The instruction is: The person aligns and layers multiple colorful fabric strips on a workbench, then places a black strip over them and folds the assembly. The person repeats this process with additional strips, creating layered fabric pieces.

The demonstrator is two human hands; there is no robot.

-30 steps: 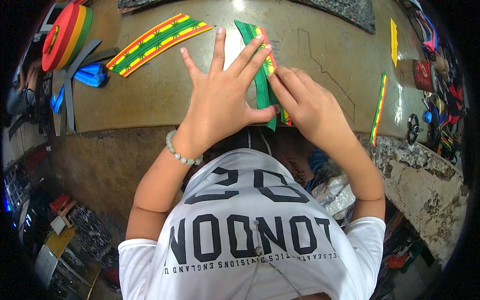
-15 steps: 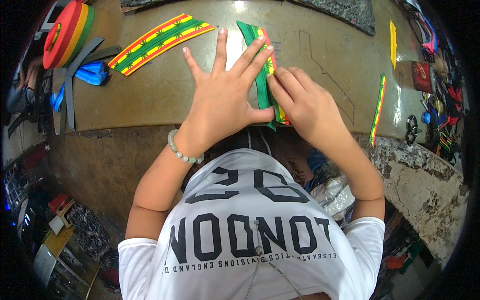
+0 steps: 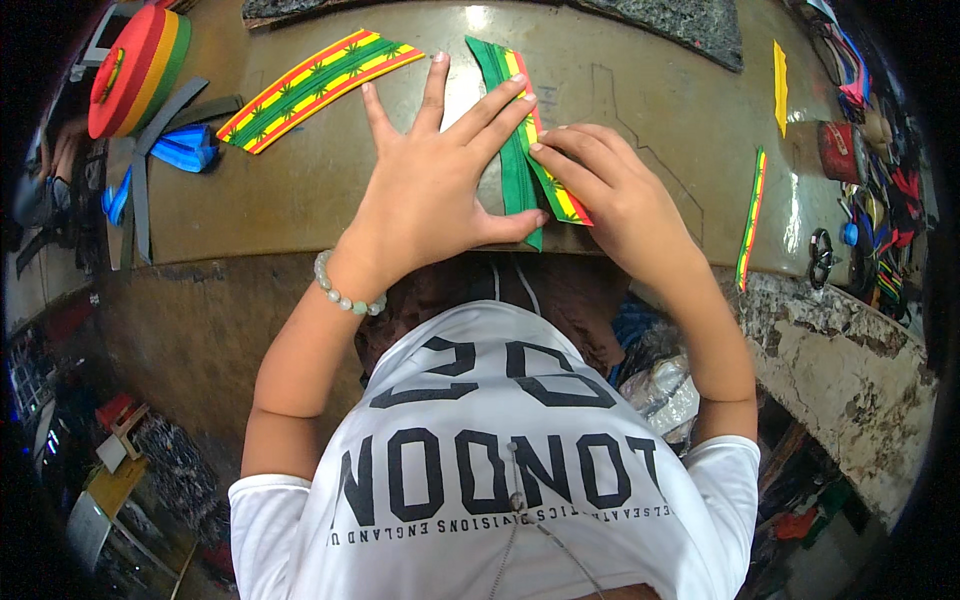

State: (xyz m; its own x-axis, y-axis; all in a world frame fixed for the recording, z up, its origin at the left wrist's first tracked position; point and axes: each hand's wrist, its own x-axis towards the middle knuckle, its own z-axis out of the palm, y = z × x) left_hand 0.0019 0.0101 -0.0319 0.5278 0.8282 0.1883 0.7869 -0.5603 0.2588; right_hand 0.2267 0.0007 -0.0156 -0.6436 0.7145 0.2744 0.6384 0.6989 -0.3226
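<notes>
1. The leaf-patterned strip (image 3: 562, 198) now has its near end swung right and farther from the bench (image 3: 300, 210) edge, apart from the green strip (image 3: 515, 190).
2. More of the green strip's near end shows, so the two edges appear to diverge there.
3. The left hand (image 3: 430, 190) stays flat, fingers spread wide, across both strips.
4. The right hand's (image 3: 620, 190) fingers bunch narrowly at the patterned strip's right edge; whether they pinch it, I cannot tell.
</notes>
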